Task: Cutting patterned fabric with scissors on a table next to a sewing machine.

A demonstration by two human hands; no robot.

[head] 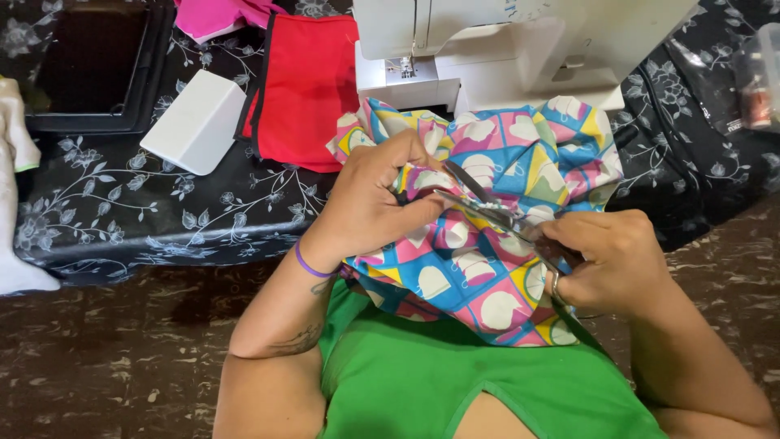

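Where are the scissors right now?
The scissors are in the middle of the head view, held by the right hand, blades open over the colourful patterned fabric that the left hand grips, just below the white sewing machine.

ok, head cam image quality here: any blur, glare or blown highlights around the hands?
Head view: the left hand, right hand, scissors and patterned fabric are sharp, with no motion blur; the white sewing machine is bright and near blown out, so its surface detail is washed; lighting is soft and even, shadows faint; straight edges bow slightly toward the frame corners.
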